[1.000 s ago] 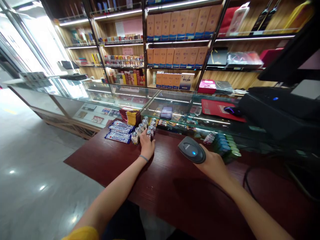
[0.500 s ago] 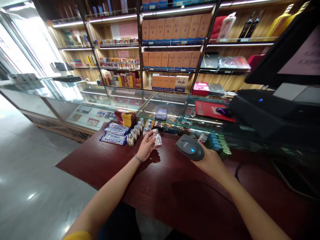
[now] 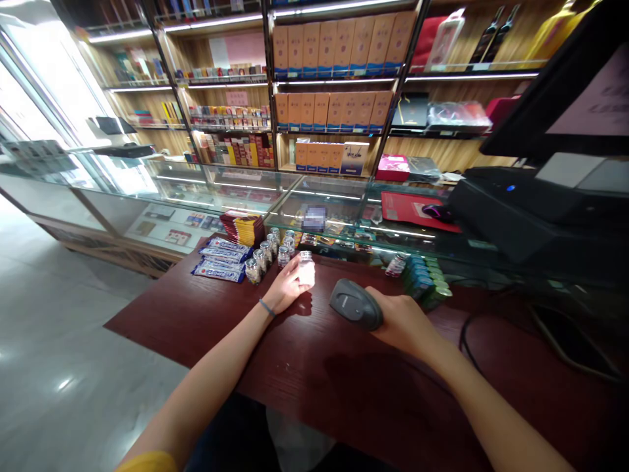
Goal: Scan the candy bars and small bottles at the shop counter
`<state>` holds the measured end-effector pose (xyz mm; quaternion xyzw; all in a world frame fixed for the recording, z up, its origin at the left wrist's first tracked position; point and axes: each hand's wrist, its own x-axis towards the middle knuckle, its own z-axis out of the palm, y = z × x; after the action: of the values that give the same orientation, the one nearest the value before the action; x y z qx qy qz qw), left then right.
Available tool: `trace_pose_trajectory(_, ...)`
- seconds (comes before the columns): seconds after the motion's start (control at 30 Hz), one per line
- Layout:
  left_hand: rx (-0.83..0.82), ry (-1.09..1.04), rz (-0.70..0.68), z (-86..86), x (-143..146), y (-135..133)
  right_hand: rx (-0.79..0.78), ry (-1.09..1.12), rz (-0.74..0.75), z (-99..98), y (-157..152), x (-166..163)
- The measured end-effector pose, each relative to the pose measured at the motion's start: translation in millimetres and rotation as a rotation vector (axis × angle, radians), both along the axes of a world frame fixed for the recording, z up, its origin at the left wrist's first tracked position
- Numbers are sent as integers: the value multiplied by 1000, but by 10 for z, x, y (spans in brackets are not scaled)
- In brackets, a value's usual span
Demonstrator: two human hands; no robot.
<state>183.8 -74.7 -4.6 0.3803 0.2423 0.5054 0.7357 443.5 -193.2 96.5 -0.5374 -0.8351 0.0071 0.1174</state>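
Shop counter, dark red wood (image 3: pixel 314 367), glass cases behind. Left hand (image 3: pixel 284 288) grips jar (image 3: pixel 306 269) upright, cap up. Right hand (image 3: pixel 403 321) wraps scanner (image 3: pixel 356 303), nose pointing left toward jar.

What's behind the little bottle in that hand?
Behind the small bottle in the left hand stand rows of similar bottles, then the glass display case. The bottle and hand hide whatever sits directly behind them.

Small clear bottle (image 3: pixel 306 269), silver cap, pale contents: held upright over dark red table (image 3: pixel 319 367). Grey handheld scanner (image 3: pixel 354 303): held near it, nose turned toward bottle.
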Motion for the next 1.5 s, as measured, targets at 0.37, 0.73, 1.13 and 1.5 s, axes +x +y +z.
trace_pose_trajectory(0.37,-22,-3,-100,148,-19,-113,-9,72,-65,44,2,20)
trace_pose_trajectory(0.73,101,61,-66,187,61,-120,190,140,-191,276,38,425)
trace_pose_trajectory(1.13,397,418,-3,240,879,158,281,344,-383,627,-134,1045)
trace_pose_trajectory(1.5,850,717,138,-66,2227,176,344,462,-418,735,-255,1287)
